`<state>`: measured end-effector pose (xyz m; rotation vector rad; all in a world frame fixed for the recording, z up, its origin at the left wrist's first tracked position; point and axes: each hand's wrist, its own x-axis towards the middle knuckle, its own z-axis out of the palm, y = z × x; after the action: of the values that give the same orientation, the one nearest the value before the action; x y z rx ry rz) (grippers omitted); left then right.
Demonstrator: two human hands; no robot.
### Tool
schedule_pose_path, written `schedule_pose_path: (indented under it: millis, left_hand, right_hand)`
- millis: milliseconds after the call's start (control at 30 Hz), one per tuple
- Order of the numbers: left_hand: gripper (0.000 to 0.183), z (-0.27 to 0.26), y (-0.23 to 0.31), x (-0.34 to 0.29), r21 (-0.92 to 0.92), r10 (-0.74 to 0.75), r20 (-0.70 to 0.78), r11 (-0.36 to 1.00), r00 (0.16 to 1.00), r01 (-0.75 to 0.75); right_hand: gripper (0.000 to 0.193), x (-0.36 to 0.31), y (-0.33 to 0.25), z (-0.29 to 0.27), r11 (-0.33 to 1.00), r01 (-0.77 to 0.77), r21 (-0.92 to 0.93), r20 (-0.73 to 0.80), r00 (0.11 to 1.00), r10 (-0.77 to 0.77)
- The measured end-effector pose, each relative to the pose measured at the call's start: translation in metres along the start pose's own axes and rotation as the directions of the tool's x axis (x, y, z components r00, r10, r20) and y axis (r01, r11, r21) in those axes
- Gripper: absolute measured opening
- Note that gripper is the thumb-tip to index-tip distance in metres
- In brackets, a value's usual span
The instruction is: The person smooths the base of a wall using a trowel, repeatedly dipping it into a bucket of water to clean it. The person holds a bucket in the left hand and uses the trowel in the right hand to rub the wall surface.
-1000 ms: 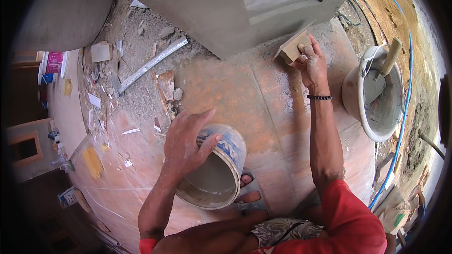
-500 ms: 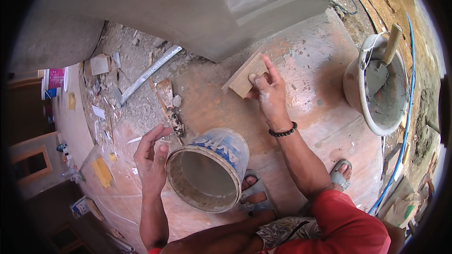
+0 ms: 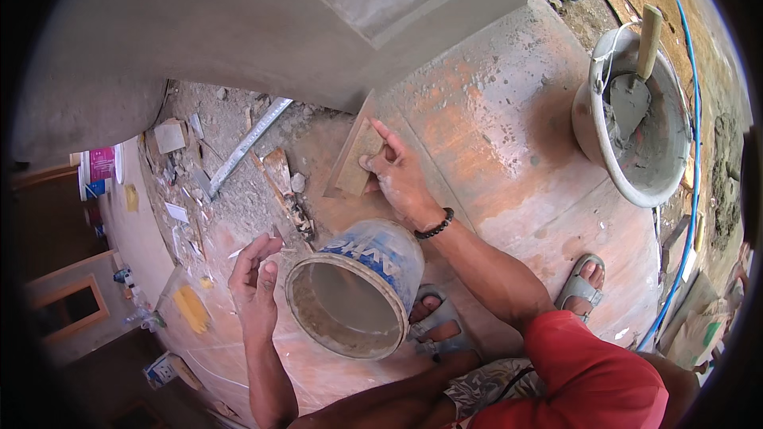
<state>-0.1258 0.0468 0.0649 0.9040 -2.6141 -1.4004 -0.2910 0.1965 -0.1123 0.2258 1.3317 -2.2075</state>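
**Float down at the wall's foot, bucket let go**

At the base of the grey plastered wall (image 3: 262, 24), your right hand (image 3: 397, 179) presses a flat rectangular wooden float (image 3: 354, 160) against the lowest strip of render, just above the reddish cement floor (image 3: 493, 127). The fingers are spread over the back of the board, index finger stretched along its upper edge, thumb tucked under; it is a flat press more than a fist.

A second ago that same board was far off to your right and higher on the wall. It has travelled left and down, so the stroke now reaches the corner where wall meets floor.

Your left hand (image 3: 256, 286) has changed too. It lay on the rim of the mortar-smeared blue and white plastic bucket (image 3: 358, 286) a second ago; now it hangs open and empty just beside that rim, fingers loosely curled, touching nothing I can make out. The bucket rests tipped on its side between your hands, mouth facing you, with your sandalled foot (image 3: 433, 319) right behind it.

Left of the float lies loose rubble (image 3: 238, 191), with a pale metal straightedge (image 3: 242, 147) and a broken brick piece (image 3: 280, 175) among it. Well apart on your right stands a grey round mortar tub (image 3: 636, 123) with a wooden-handled trowel (image 3: 636, 87) leaning in it.
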Motion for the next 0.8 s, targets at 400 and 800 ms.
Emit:
schedule_pose_path:
  millis: [400,800]
  left_hand:
    - [0.065,-0.014,-0.016,-0.026,0.028,-0.095,-0.017,0.995,0.995,0.095]
    - [0.073,-0.001,-0.011,-0.035,0.025,-0.105,0.037,0.994,0.994,0.105]
  right_hand:
    - [0.064,0.097,-0.119,-0.089,0.961,0.255,-0.107,-0.345,0.897,-0.276]
    - [0.062,0.071,-0.096,-0.109,0.94,0.317,-0.125,-0.277,0.899,-0.339]
